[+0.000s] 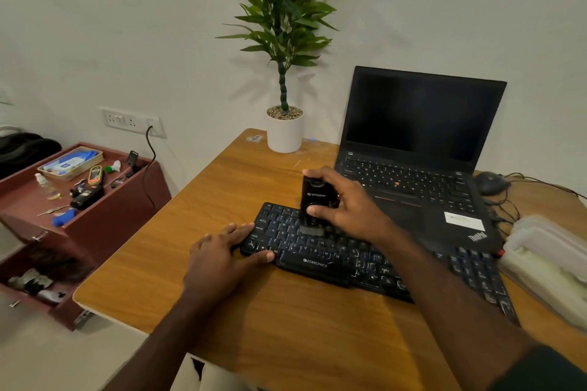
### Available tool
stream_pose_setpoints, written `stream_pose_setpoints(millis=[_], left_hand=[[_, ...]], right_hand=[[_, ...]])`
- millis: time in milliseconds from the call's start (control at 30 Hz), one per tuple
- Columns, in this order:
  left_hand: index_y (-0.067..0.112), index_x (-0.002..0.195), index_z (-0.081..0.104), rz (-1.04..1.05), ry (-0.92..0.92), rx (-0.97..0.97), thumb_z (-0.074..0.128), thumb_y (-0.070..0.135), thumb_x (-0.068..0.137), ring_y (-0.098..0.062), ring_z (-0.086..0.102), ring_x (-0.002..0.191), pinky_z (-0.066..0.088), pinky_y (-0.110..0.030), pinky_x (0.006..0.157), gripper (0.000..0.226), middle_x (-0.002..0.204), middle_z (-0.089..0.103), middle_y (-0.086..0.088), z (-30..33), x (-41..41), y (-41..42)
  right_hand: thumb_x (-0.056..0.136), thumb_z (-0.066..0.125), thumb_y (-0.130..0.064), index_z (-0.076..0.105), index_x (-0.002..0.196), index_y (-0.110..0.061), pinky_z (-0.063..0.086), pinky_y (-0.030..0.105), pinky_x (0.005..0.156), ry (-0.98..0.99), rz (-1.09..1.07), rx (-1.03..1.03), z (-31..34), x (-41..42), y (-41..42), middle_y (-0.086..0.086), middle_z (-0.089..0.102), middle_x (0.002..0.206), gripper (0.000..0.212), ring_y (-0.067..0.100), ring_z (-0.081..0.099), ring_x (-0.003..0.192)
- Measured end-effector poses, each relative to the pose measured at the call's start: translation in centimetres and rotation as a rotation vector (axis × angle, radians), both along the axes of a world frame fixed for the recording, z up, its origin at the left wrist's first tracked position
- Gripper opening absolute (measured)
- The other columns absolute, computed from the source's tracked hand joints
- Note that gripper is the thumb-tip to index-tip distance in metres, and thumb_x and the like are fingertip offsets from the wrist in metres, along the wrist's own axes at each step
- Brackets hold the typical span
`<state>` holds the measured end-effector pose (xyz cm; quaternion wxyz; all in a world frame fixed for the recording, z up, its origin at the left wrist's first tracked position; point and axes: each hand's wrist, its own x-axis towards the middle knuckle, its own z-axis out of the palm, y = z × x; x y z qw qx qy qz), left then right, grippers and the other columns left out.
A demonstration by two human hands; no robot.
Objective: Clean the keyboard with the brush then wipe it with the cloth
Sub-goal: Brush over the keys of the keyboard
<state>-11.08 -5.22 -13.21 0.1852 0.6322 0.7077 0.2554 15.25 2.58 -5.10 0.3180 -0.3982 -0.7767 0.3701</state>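
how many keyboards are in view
2: the black Zebronics keyboard lies on the wooden desk under both hands; the open black laptop behind it has its own built-in one.

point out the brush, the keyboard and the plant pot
brush [314, 200], head view, on its black handle
keyboard [317, 265], head view, on the wide front key with the brand name
plant pot [285, 136], head view, on its white side
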Motion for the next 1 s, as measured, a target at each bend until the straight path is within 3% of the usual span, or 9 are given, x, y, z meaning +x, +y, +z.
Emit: stream_pose_setpoints(millis=[200, 300, 433, 633, 800, 1000], left_hand=[[0.055, 0.14, 0.041, 0.004, -0.004, -0.01, 0.043, 0.103, 0.053, -0.027, 0.037, 0.14, 0.026, -0.051, 0.116, 0.099, 0.156, 0.04, 0.006, -0.1, -0.1, 0.1], [0.055, 0.14, 0.042, 0.009, -0.004, -0.009, 0.045, 0.102, 0.053, -0.027, 0.039, 0.139, 0.027, -0.051, 0.115, 0.099, 0.155, 0.04, 0.007, -0.3, 0.0, 0.1], [0.057, 0.137, 0.043, 0.014, -0.027, 0.016, 0.048, 0.101, 0.054, -0.025, 0.045, 0.136, 0.031, -0.051, 0.115, 0.094, 0.154, 0.043, 0.005, -0.6, -0.1, 0.2], [0.055, 0.138, 0.044, -0.002, -0.026, 0.028, 0.047, 0.101, 0.055, -0.026, 0.046, 0.136, 0.03, -0.052, 0.116, 0.095, 0.153, 0.043, 0.003, -0.4, 0.0, 0.0], [0.056, 0.138, 0.043, -0.001, -0.029, 0.019, 0.046, 0.102, 0.055, -0.027, 0.046, 0.136, 0.034, -0.054, 0.113, 0.096, 0.153, 0.044, 0.001, -0.4, -0.2, 0.2], [0.051, 0.139, 0.046, -0.004, -0.015, 0.029, 0.044, 0.102, 0.054, -0.027, 0.047, 0.135, 0.034, -0.053, 0.113, 0.099, 0.152, 0.045, 0.0, 0.1, 0.1, -0.1]], right_hand=[[0.09, 0.074, -0.02, 0.046, 0.131, -0.059, 0.06, 0.045, 0.09, -0.154, 0.024, 0.013, -1.0, 1.2, -0.3, 0.001, 0.057, 0.126, 0.063, 0.022, 0.059, 0.116], [0.089, 0.075, -0.018, 0.048, 0.127, -0.059, 0.06, 0.042, 0.091, -0.223, 0.065, 0.002, -0.2, 3.8, -0.4, -0.005, 0.061, 0.122, 0.062, 0.013, 0.065, 0.109], [0.086, 0.078, -0.021, 0.051, 0.129, -0.055, 0.058, 0.045, 0.093, -0.343, 0.084, -0.038, 0.9, 5.4, 0.4, -0.003, 0.061, 0.126, 0.061, 0.016, 0.063, 0.113], [0.087, 0.077, -0.016, 0.05, 0.129, -0.052, 0.061, 0.043, 0.088, -0.064, -0.002, 0.024, 0.5, 2.6, -0.5, -0.002, 0.059, 0.125, 0.061, 0.018, 0.061, 0.115], [0.088, 0.076, -0.025, 0.046, 0.132, -0.059, 0.06, 0.047, 0.089, -0.23, 0.035, -0.004, -0.4, 4.0, -0.5, 0.002, 0.058, 0.126, 0.063, 0.023, 0.059, 0.116], [0.085, 0.079, -0.02, 0.052, 0.129, -0.053, 0.057, 0.046, 0.094, -0.35, 0.064, -0.021, 1.2, 7.7, -0.3, -0.007, 0.06, 0.125, 0.061, 0.014, 0.06, 0.116]])
